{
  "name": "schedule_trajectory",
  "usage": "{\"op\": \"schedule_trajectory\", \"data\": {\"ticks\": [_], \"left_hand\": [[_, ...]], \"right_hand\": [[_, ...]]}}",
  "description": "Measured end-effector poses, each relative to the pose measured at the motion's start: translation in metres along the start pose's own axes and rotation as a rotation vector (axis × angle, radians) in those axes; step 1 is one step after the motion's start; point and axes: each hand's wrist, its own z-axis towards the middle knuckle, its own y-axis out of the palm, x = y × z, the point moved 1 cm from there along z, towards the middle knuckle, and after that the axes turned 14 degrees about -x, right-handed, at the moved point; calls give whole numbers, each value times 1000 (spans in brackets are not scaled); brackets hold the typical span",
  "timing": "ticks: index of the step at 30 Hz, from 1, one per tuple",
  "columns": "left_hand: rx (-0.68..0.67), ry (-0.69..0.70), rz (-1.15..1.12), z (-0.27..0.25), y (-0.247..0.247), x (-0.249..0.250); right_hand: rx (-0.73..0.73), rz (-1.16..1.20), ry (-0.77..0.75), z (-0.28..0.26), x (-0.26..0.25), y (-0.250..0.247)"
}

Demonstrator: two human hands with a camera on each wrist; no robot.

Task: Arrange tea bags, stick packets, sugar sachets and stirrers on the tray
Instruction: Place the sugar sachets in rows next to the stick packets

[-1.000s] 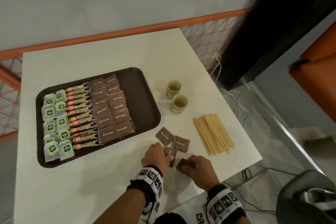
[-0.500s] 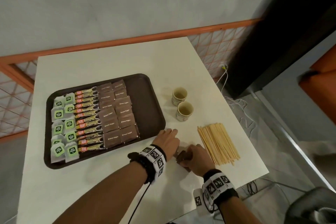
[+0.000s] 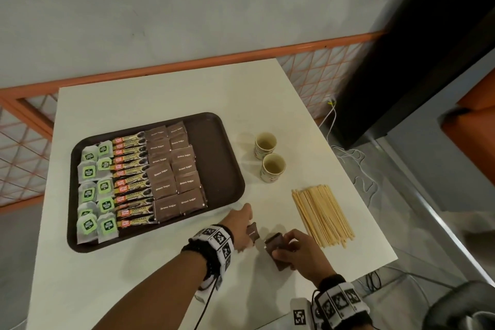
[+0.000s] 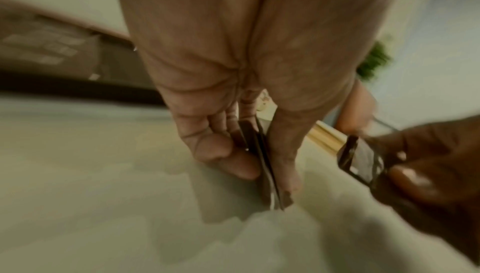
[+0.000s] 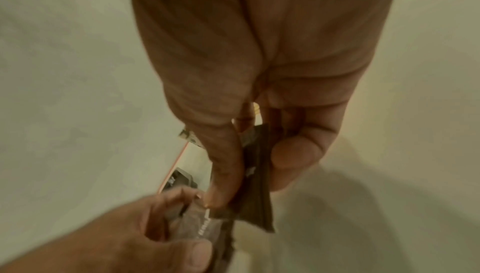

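Brown paper sugar sachets that lay loose on the worktop [image 3: 166, 99] a second ago are now gathered up: the left hand [image 3: 241, 225] pinches a thin few [image 3: 253, 232] edge-on, the right hand [image 3: 300, 252] grips a small stack [image 3: 276, 246]. They look ready to join the flat square sachets rowed on the dark, smooth tray [image 3: 214, 158] beside glossy stick packets [image 3: 131, 182] and soft tea bags [image 3: 91, 190]. The slim wooden stirrers [image 3: 321, 214] lie bundled off the tray.
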Motion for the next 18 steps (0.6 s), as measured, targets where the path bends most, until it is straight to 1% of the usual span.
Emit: {"op": "schedule_trajectory", "data": {"ticks": [1,4,8,9,11,13,15,17,18], "left_hand": [[-2,3,-122,-2,1,-5],[-35,38,-364,-13,5,-18],[-65,191,-861,-35,16,-34],[-79,220,-978,-42,16,-36],[-78,263,-1238,-57,12,-39],[-60,212,-1501,-66,9,-48],[-91,157,-1563,-75,6,-59],[-134,199,-1547,-86,0,-69],[-132,232,-1555,-92,-4,-73]], "right_hand": [[-36,36,-20,0,-4,0],[-168,72,-65,2,-22,1],[-360,95,-103,13,-53,20],[-385,76,-110,17,-60,27],[-382,5,-129,27,-73,41],[-387,-71,-141,37,-86,53],[-406,-132,-147,45,-99,63],[-417,-212,-167,52,-115,72],[-422,-246,-182,56,-123,76]]}}
